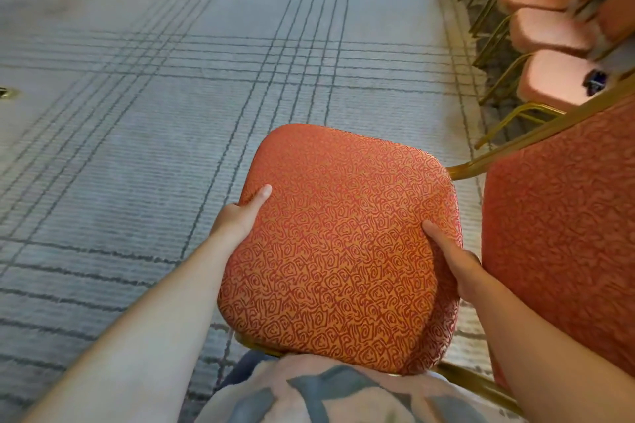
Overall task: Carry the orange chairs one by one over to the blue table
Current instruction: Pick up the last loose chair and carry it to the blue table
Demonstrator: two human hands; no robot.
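An orange patterned chair (340,244) with a gold metal frame is held up in front of my body, its seat facing up and its backrest (563,233) at the right. My left hand (242,216) grips the seat's left edge, thumb lying on top. My right hand (457,261) grips the seat's right edge by the backrest, thumb on the cushion. The fingers of both hands are hidden under the seat. The blue table is not in view.
A row of several more orange chairs (549,27) with gold legs stands along the right side, running to the far right corner. Grey carpet with dark crossing lines (171,113) spreads out to the left and ahead.
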